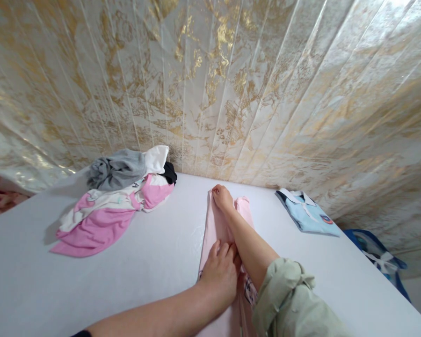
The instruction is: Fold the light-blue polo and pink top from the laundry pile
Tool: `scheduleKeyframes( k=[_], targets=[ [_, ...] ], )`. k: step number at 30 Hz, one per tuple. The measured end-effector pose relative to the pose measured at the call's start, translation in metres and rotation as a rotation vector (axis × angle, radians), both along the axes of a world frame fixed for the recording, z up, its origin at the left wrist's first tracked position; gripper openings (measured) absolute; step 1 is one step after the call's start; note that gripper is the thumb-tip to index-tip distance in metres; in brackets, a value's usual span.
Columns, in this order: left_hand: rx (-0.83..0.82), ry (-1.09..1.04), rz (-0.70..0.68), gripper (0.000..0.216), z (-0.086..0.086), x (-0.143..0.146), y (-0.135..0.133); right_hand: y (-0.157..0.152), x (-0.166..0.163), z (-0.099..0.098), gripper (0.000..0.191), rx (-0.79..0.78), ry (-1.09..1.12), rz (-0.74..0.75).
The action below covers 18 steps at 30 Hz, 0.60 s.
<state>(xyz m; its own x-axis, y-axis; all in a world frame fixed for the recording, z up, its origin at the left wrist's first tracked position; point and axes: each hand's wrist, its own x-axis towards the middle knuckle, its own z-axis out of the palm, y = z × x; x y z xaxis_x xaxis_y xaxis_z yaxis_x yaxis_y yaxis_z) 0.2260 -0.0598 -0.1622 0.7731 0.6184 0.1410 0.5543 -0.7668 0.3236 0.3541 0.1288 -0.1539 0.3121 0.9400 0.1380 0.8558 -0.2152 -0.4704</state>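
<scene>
While right hand (pixel 223 198) pinches one pink garment (pixel 212 229) | left hand (pixel 220 275) loosely spread on it | one blue shirt (pixel 306 216)

At six o'clock, the pale pink garment (pixel 214 224) is being cut off by the lower edge, and its middle is being partly covered by the left hand (pixel 221 271) and right forearm (pixel 254 243). The right sleeve (pixel 291 299) is being cropped at five o'clock, the left cuff (pixel 81 333) at seven. At four, the blue item (pixel 381 245) is being partly hidden by the table (pixel 126 290). Near three-thirty, the badge (pixel 326 219) is being shown too small to read.
</scene>
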Motion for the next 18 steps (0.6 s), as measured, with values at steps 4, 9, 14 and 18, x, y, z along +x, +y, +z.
scheduleKeyframes(
  k=[4,9,14,18],
  targets=[
    [0.028,-0.029,-0.001,0.044,-0.002,0.000,-0.001,0.001,0.001,-0.001,0.025,-0.004,0.027,0.018],
    [0.019,-0.005,0.017,0.048,-0.002,0.000,-0.001,0.005,0.000,0.001,0.028,-0.016,0.034,-0.021],
    [0.053,-0.009,0.019,0.048,-0.001,0.000,-0.001,0.010,0.005,0.001,0.026,-0.036,0.032,-0.007],
    [0.056,-0.020,0.016,0.046,-0.004,0.000,-0.001,0.008,0.004,0.000,0.026,-0.031,-0.009,-0.013]
  ],
)
